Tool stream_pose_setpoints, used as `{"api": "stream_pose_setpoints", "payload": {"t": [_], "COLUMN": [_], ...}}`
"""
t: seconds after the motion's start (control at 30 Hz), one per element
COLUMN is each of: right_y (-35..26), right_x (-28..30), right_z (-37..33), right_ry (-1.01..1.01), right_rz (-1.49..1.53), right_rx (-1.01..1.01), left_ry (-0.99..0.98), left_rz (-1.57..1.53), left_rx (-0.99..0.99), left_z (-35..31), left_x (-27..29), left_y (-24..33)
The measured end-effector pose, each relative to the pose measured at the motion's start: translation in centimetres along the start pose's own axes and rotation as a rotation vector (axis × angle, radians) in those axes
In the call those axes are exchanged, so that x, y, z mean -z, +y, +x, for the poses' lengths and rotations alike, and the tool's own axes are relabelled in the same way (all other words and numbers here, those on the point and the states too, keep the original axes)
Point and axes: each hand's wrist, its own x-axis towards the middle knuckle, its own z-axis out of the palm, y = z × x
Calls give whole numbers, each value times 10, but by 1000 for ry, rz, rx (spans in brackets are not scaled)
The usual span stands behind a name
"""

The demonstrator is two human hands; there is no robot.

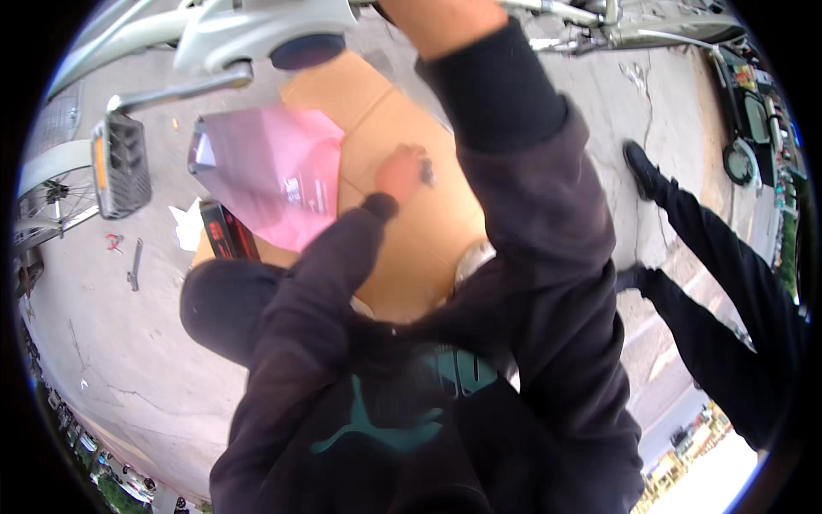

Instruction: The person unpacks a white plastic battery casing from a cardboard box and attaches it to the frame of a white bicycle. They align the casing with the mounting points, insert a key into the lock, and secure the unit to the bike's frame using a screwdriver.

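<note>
The left hand [402, 174] is curled into a fist over a flat sheet of brown cardboard [411, 137]; a small dark thing [426, 174] sticks out of the fist, and it is too blurry to tell what it is; the hand sits near the middle of the cardboard, just beside a pink plastic bag [278, 171]; the pink bag lies on the left part of the cardboard; a black and red box [227, 233] sits at the left edge of the cardboard, under the bag's lower corner; the right arm [505, 111] in its dark sleeve goes up to the top edge, and the right hand is out of the picture there, so you cannot tell what it holds; a pale bike frame [231, 34] bends across the top; a pedal [122, 164] with an orange strip hangs at the left, and a wheel [51, 193] is beside it; the floor is grey concrete [128, 343] with cracks; a dark metal tool [134, 265] and a small red thing [114, 242] lie on it to the left, well apart from the cardboard; another person's dark trouser legs [728, 291] and black shoe [642, 171] are on the right.
</note>
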Motion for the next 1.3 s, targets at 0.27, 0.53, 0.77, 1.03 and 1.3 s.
{"api": "stream_pose_setpoints", "payload": {"t": [0.27,0.53,0.77,1.03,1.3], "right_y": [10,-7,0,-2,-1], "right_x": [-22,-18,-14,-16,-16], "right_z": [6,3,6,5,5], "right_ry": [13,-44,-34,3,4], "right_rz": [312,367,245,227,219], "right_rx": [-164,-274,-242,-275,-280], "left_ry": [-217,-363,209,584,858], "left_rz": [260,125,-1110,-826,-444], "left_rx": [-314,-70,131,-144,-375], "left_z": [28,-24,-106,-106,-38], "left_x": [-73,32,286,378,380], "left_y": [-34,5,111,143,124]}}
